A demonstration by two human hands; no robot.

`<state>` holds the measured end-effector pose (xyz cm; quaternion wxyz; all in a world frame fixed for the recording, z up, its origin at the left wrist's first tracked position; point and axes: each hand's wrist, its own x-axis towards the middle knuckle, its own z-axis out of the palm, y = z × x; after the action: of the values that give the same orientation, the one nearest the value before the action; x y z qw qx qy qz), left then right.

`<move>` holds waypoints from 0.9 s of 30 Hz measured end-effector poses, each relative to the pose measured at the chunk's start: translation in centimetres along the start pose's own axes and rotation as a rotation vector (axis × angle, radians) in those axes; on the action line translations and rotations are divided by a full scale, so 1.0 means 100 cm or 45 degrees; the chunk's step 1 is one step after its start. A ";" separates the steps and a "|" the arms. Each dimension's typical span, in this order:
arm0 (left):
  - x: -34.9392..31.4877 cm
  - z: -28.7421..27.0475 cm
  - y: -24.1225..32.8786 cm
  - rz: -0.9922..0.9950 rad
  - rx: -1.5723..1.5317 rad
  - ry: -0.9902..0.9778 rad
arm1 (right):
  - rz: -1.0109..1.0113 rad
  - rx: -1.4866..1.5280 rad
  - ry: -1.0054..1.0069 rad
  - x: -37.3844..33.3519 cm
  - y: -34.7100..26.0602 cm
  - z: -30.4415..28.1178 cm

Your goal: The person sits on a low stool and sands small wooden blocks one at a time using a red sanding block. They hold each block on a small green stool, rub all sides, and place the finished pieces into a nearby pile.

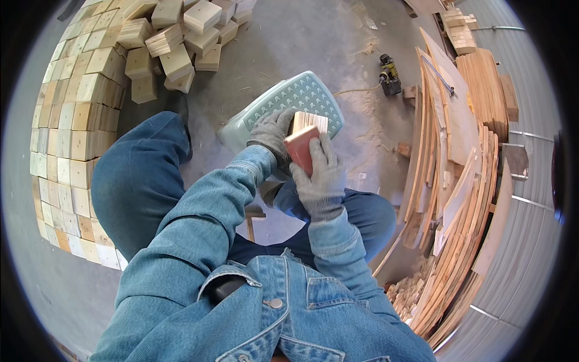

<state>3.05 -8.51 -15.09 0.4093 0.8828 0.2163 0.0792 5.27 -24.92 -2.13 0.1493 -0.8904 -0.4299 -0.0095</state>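
Observation:
Both of my hands wear grey knit gloves. My left hand [272, 134] is closed around the left side of a pale wooden block [315, 122], over a light green plastic step stool [304, 90] with a raised pattern on its top. In my right hand [321, 181] is a red-brown sanding block [301, 149], gripped by its edges. It is tilted against or just in front of the wooden block's near side; whether the two touch cannot be made out. The wooden block's lower part is hidden behind it.
A neat stack of wooden blocks [66, 145] rises on the left, with a loose heap of blocks [175, 45] beyond it. A yellow and black cordless drill [389, 75] rests on the dusty floor. Along the right lean long wood strips and boards [449, 259].

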 end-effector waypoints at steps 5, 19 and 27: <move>-0.002 -0.011 0.014 -0.059 0.016 -0.043 | 0.015 -0.118 0.128 0.086 0.020 0.018; 0.005 -0.006 0.005 -0.067 -0.033 -0.107 | 0.027 0.032 -0.005 -0.034 -0.008 -0.006; 0.000 -0.004 0.007 -0.072 0.041 -0.041 | -0.002 0.029 0.083 0.027 0.000 0.005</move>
<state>3.08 -8.63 -14.28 0.4007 0.8839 0.2360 0.0499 6.92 -22.69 -2.19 0.1735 -0.8875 -0.4255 -0.0338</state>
